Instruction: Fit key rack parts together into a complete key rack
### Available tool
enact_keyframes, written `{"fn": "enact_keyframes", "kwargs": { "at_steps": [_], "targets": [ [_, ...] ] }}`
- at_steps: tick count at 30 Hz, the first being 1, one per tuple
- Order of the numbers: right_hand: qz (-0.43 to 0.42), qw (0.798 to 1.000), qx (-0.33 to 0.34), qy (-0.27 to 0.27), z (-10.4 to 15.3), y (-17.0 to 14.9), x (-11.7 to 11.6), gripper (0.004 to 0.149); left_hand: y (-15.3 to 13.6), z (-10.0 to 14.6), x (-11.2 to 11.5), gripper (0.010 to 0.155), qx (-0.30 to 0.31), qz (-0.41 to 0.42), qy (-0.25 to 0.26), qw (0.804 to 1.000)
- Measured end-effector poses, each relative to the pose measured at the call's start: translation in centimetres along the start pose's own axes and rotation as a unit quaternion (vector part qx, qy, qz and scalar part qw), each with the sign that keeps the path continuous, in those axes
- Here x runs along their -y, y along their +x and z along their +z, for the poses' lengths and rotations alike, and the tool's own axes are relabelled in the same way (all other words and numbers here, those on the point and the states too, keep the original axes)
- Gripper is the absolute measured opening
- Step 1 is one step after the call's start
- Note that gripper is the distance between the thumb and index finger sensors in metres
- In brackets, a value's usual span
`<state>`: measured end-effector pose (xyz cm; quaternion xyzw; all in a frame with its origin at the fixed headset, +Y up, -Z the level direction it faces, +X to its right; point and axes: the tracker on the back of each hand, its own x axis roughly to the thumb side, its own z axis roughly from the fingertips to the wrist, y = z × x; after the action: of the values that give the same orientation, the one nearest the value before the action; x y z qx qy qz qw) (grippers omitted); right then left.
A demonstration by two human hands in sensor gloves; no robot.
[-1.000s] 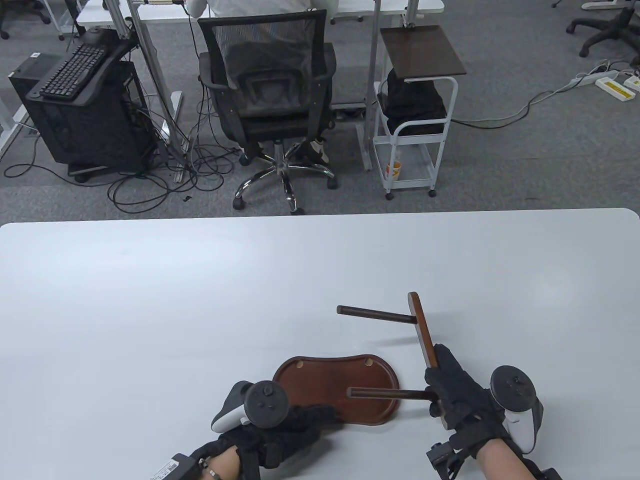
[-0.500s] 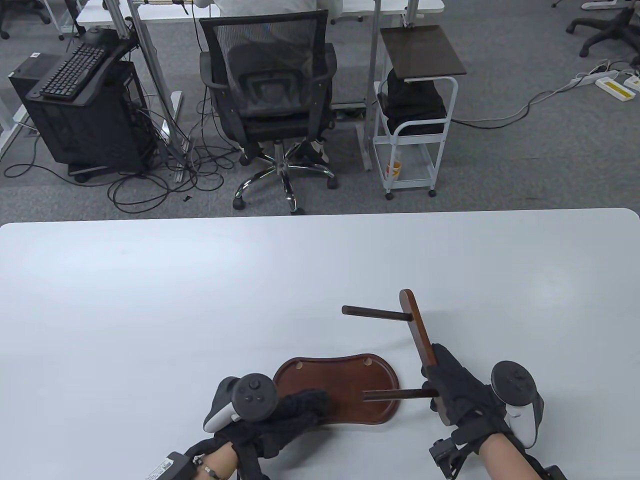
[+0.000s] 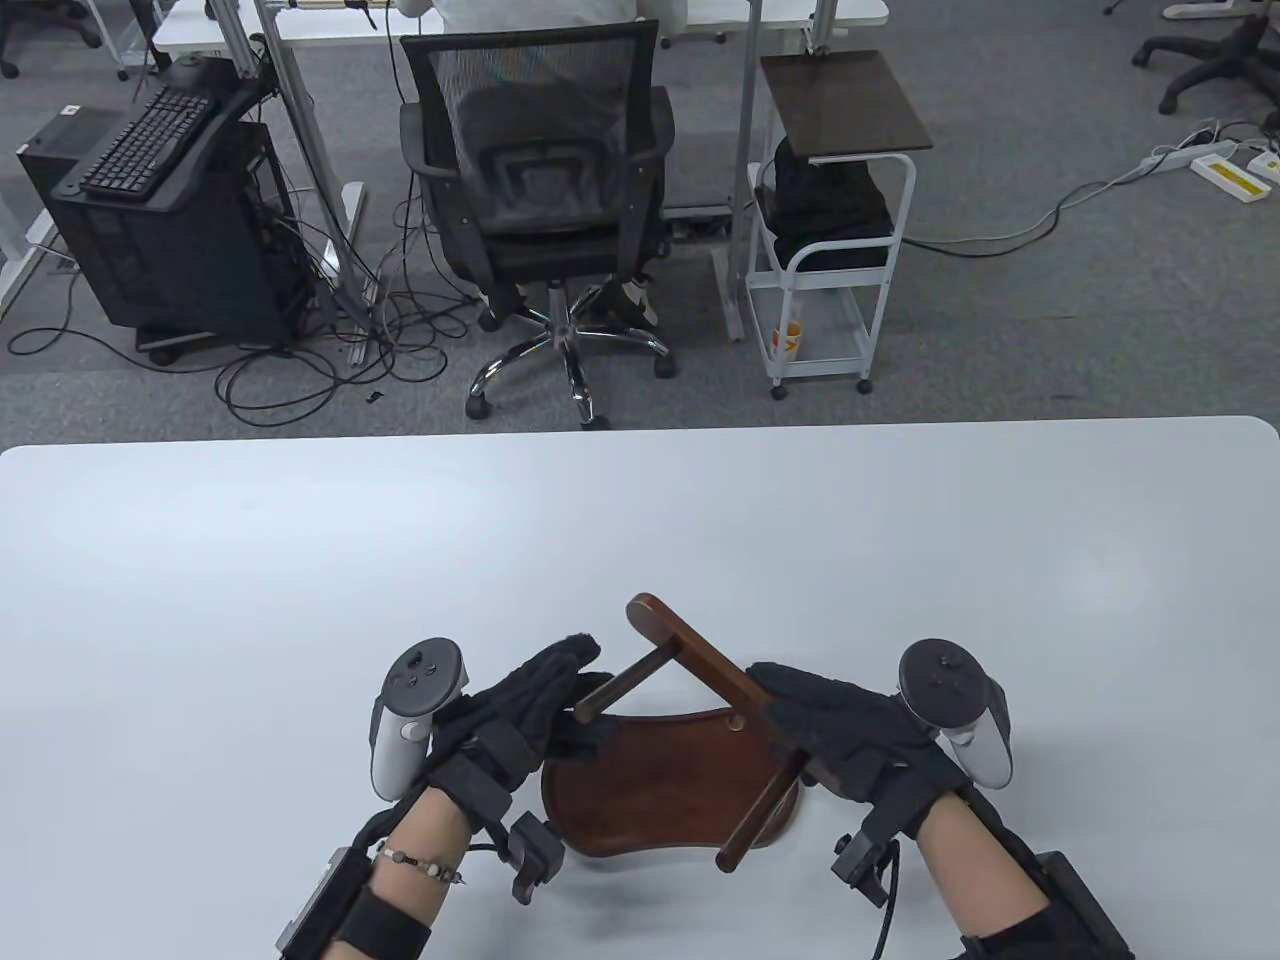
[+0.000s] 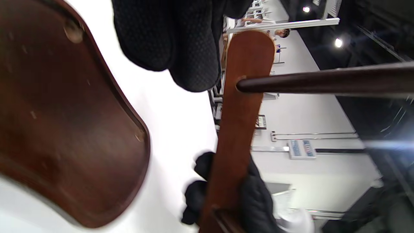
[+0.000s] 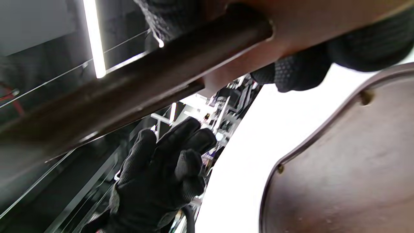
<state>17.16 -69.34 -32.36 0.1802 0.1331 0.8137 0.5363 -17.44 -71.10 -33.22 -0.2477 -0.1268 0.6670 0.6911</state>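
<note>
Right hand (image 3: 850, 735) clamped on bar (image 3: 700, 655), pegs over base (image 3: 650, 790) holes for fitting; left hand (image 3: 520, 705) open beside.

The base (image 3: 650, 790) is laid flat on the counter (image 3: 300, 560) near its front edge, between the left hand (image 3: 520, 715) and the right hand (image 3: 850, 735). The bar (image 3: 700, 655) with its two pegs is held above the base, slanted from back-left to front-right, one peg (image 3: 625, 685) toward the left hand, the other (image 3: 760, 810) over the base's right end.
</note>
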Motion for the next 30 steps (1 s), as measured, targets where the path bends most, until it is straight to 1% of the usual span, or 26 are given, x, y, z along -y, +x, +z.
{"fn": "enact_keyframes", "kwargs": {
  "at_steps": [3, 5, 8, 10, 13, 15, 21, 30],
  "targets": [
    [0.012, 1.0, 0.01, 0.009, -0.9, 0.6, -0.4, 0.052, -0.6, 0.0, 0.1, 0.08, -0.016, 0.059, -0.034, 0.998],
    [0.024, 0.999, 0.015, 0.025, -1.5, 0.7, -0.9, 0.052, -1.3, -0.1, 0.2, 0.086, -0.036, 0.103, -0.056, 0.992],
    [0.035, 0.998, 0.012, 0.042, -2.0, 0.4, -1.5, 0.052, -2.2, -0.4, 0.3, 0.091, -0.057, 0.152, -0.068, 0.984],
    [0.04, 0.998, 0.008, 0.046, -2.0, -0.1, -1.8, 0.052, -2.6, -0.5, 0.3, 0.093, -0.069, 0.169, -0.077, 0.98],
    [0.036, 0.998, 0.001, 0.058, -2.0, -0.5, -2.0, 0.052, -3.3, -0.7, 0.4, 0.095, -0.085, 0.207, -0.077, 0.972],
    [0.044, 0.997, 0.001, 0.061, -2.0, -0.7, -2.1, 0.052, -3.7, -0.9, 0.4, 0.094, -0.093, 0.237, -0.085, 0.963],
    [0.081, 0.994, 0.005, 0.072, -1.9, -0.2, -2.4, 0.052, -4.2, -1.0, 0.5, 0.092, -0.113, 0.25, -0.089, 0.957],
    [0.101, 0.991, 0.012, 0.084, -2.0, 0.1, -2.7, 0.053, -4.4, -0.9, 0.5, 0.078, -0.147, 0.234, -0.069, 0.959]
  ]
}}
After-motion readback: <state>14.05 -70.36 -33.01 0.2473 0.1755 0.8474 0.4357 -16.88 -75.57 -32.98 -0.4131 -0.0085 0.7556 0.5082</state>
